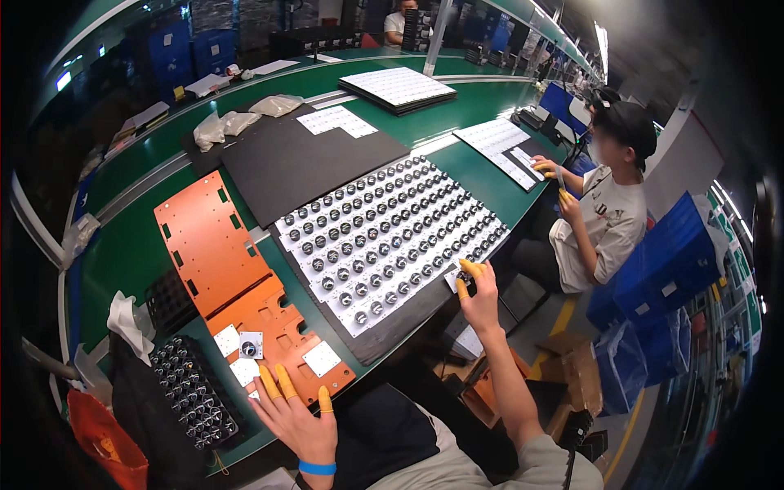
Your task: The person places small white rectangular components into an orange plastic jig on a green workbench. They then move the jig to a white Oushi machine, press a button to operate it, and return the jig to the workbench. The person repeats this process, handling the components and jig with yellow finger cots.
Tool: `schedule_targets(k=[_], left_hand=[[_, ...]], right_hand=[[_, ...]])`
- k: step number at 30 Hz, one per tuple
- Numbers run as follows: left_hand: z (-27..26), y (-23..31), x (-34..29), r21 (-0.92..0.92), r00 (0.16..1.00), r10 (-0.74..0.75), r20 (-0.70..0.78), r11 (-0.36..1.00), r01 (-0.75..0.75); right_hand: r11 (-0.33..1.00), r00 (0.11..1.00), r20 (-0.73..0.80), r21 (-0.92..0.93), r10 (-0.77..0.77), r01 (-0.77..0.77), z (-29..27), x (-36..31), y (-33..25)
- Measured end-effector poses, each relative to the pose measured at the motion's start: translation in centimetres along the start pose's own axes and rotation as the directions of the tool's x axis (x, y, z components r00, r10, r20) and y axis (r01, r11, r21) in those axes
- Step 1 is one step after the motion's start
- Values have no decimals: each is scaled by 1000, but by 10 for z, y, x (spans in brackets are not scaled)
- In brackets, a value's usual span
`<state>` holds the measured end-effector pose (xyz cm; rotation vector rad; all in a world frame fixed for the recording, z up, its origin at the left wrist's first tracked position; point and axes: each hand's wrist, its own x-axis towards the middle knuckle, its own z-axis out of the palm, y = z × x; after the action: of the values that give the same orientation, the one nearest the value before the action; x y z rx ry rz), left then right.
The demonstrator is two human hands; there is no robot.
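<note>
My left hand (pixel 300 425), fingers spread and tipped with yellow finger cots, rests at the near edge of an orange fixture (pixel 331 384). Its fingertips touch or hover close to a white square plate (pixel 244 371). More white plates lie in the fixture, one (pixel 322 358) at its right; another square (pixel 251 347) carries a black round part. Over the near right corner of the component array (pixel 392 237), my right hand (pixel 480 296) pinches a small white plate with a black round part (pixel 464 278), partly hidden by the fingers.
An orange panel (pixel 214 245) adjoins the fixture. Left of it stands a black tray (pixel 196 392) of round parts. Black foam sheets (pixel 310 167) lie behind the array, with plastic bags (pixel 237 122) at their edge. A co-worker (pixel 600 212) works at the right; blue bins (pixel 661 253) stand beyond.
</note>
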<state>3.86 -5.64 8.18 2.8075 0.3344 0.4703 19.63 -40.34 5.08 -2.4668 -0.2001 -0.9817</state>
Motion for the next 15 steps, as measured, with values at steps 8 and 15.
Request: schedule_targets(k=[8,15], left_hand=[[-2,1,-1,-9,1000,-23,0,1000,23],[-2,1,1,-10,1000,-11,6,1000,11]], right_hand=[[986,997,23,-149,-77,79,4,9,5],[984,996,34,-159,-78,82,5,13,11]])
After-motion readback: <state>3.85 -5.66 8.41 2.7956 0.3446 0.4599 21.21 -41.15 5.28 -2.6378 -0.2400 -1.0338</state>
